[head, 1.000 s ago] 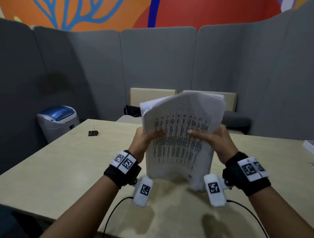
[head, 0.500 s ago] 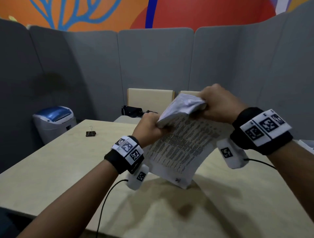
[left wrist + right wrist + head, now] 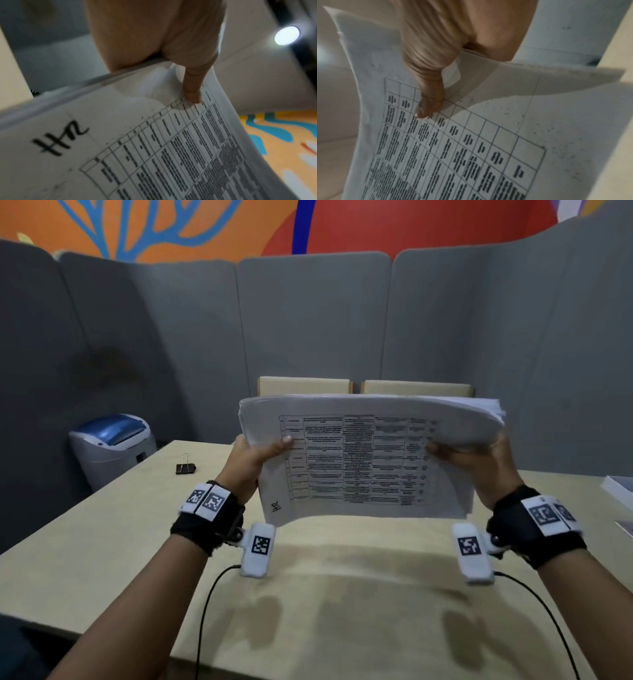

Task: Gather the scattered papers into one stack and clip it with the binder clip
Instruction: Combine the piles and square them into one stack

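I hold a thick stack of printed papers (image 3: 363, 460) in the air above the table, long side level, its top edge curling toward me. My left hand (image 3: 255, 455) grips the stack's left edge with the thumb on the printed face. My right hand (image 3: 476, 460) grips the right edge the same way. The left wrist view shows the left thumb (image 3: 193, 86) pressed on the papers (image 3: 154, 148), and the right wrist view shows the right thumb (image 3: 429, 102) on the papers (image 3: 471, 148). A black binder clip (image 3: 185, 467) lies on the table at the far left, apart from both hands.
The light wooden table (image 3: 102, 542) runs below the stack. A white and blue bin (image 3: 111, 445) stands off its far left corner. Other papers (image 3: 620, 491) lie at the right table edge. Grey partition panels (image 3: 308, 320) and two chair backs (image 3: 416, 388) close the far side.
The stack has turned from upright and twisted to lying wide and level. My right hand came down from the top corner to the right edge; my left hand moved to the left edge.
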### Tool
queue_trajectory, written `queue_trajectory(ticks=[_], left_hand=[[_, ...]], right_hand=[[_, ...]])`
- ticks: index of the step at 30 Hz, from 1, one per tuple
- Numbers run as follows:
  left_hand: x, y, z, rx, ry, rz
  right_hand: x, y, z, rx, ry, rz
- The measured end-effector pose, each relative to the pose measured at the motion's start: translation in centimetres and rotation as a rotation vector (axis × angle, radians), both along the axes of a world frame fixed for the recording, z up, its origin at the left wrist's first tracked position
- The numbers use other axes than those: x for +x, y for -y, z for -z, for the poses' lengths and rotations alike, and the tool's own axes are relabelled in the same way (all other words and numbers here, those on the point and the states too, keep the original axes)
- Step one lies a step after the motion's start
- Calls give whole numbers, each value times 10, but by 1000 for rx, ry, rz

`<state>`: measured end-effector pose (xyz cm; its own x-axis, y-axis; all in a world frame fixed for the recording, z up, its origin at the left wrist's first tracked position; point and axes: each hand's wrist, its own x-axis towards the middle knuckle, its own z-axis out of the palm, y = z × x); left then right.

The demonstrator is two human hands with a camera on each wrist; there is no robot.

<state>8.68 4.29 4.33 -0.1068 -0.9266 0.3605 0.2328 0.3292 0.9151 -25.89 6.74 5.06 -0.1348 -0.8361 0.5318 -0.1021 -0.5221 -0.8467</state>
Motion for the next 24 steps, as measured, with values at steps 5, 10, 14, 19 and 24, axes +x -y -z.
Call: queue_trajectory(ticks=[5, 10, 14, 19, 24], left_hand=[[5, 3, 45, 87, 205, -19], [1, -2, 74, 166, 177, 17], [-11, -3, 57, 109, 152, -33], [-13, -3, 65, 140, 138, -80], [-10, -5, 94, 182, 236, -61]], right_hand=[[-14, -7, 61, 155, -93, -87], [-22, -10, 89, 173, -41, -51], [-17, -8, 70, 111, -14, -65], [-17, -1, 80, 191, 72, -31], [-15, -9, 108, 331, -42, -69]])
